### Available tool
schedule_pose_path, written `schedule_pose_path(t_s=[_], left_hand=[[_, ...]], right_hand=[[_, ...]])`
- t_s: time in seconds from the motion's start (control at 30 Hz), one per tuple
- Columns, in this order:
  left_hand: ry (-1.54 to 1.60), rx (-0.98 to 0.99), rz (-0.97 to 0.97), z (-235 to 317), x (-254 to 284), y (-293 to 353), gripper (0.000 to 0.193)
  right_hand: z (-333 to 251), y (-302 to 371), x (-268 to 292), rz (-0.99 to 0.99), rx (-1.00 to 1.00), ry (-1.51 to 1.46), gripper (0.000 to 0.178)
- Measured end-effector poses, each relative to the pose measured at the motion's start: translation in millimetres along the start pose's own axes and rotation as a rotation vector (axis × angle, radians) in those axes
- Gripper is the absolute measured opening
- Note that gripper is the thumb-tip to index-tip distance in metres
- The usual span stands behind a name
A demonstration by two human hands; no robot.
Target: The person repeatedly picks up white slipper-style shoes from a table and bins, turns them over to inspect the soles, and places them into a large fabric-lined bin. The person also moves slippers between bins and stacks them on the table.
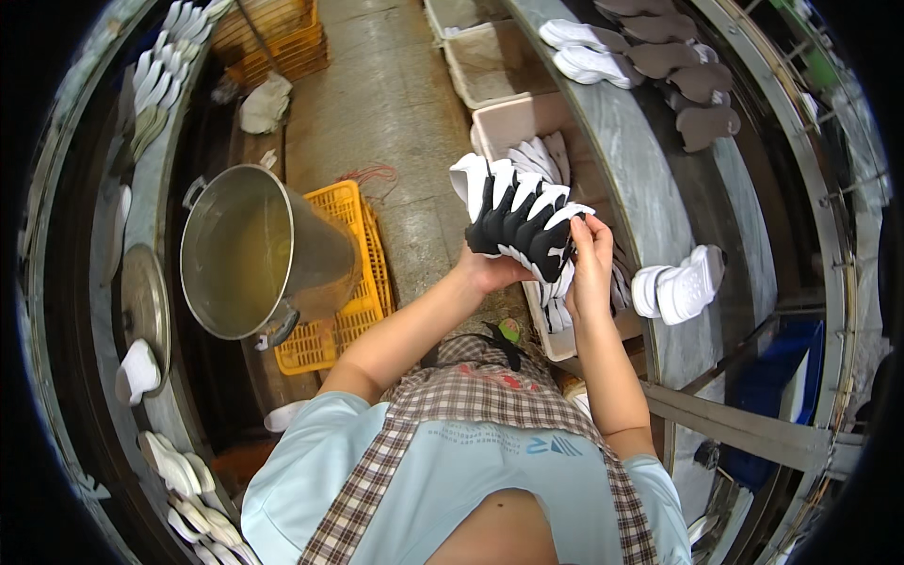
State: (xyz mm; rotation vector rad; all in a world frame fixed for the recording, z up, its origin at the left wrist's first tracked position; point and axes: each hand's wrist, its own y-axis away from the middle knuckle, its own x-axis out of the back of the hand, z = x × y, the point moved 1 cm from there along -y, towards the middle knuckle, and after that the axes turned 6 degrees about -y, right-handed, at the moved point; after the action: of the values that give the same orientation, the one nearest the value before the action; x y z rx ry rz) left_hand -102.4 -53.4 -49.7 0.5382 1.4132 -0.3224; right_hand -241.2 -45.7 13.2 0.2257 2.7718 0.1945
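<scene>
A row of black-and-white shoe soles (516, 218) is held up in front of me, several pressed side by side. My left hand (494, 267) grips the stack from below on its left part; most of its fingers are hidden behind the soles. My right hand (591, 254) has its fingers closed around the right end of the row, touching the last sole. Just beneath the stack stands a pale plastic tub (562, 347) with white soles (541, 155) packed inside, partly covered by my hands and the row.
On the right bench (664, 198) lie white soles (683, 285), with dark grey ones (706, 125) farther off. At left, a large metal pot (320, 250) of cloudy liquid sits on yellow crates (375, 245). More pale tubs (485, 66) line the aisle. Soles (155, 85) rest along the left bench.
</scene>
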Motion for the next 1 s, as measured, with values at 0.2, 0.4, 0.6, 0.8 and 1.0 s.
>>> schedule_pose_path(t_s=[0.2, 0.4, 0.6, 0.8, 1.0], left_hand=[[0.052, -0.066, -0.069, 9.2, 6.3, 23.3, 0.059], [1.361, 0.500, -0.164, 27.0, -16.8, 39.9, 0.054], [1.875, 0.821, -0.184, 40.7, -50.8, 56.6, 0.044], [1.035, 0.418, -0.216, 53.3, -35.8, 48.5, 0.042], [0.368, 0.101, -0.188, 58.4, -18.1, 45.7, 0.040]], right_hand=[[5.6, 6.5, -20.4, -0.030, -0.041, 0.036, 0.059], [5.1, 17.5, -31.2, -0.109, 0.006, 0.013, 0.050], [0.5, 28.3, -33.5, -0.097, -0.176, -0.347, 0.031], [-13.0, 40.2, -39.5, -0.170, -0.145, -0.337, 0.041], [-22.9, 43.8, -43.4, -0.353, -0.160, -0.322, 0.064]])
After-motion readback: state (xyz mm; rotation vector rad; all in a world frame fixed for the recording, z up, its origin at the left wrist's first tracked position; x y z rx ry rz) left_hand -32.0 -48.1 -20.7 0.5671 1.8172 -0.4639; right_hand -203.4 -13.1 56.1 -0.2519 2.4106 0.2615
